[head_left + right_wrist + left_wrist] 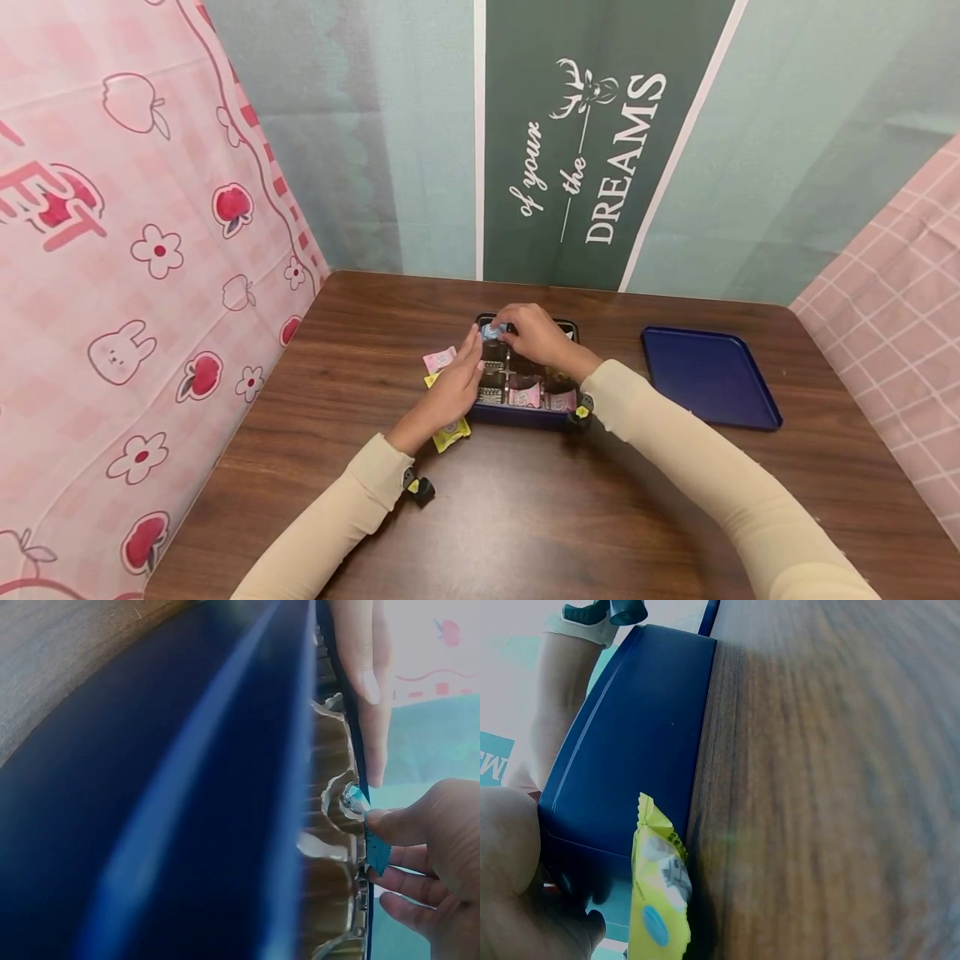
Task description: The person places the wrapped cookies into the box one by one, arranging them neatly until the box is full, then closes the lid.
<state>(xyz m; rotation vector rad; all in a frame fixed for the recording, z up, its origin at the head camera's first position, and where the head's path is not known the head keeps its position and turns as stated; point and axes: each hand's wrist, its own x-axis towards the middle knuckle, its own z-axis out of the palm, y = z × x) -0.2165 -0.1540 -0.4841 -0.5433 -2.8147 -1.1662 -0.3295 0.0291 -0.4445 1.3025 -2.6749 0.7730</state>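
A dark blue box (517,417) with a clear compartment insert stands on the table. My right hand (536,332) reaches over it and pinches a small light-blue wrapped packet (379,853) between thumb and fingers at the far left compartment. My left hand (454,385) lies along the box's left side with its fingers straight, touching the rim. Pink packets (524,396) sit in the near compartments. Just outside the box, by my left hand, lies a yellow packet (660,892). My right hand and forearm hide part of the compartments.
A dark blue lid (708,377) lies on the wooden table (570,517), right of the box. Left of the box is a loose pink packet (438,359), with yellow ones partly under my left hand. Printed cloths (420,133) hang behind and at both sides.
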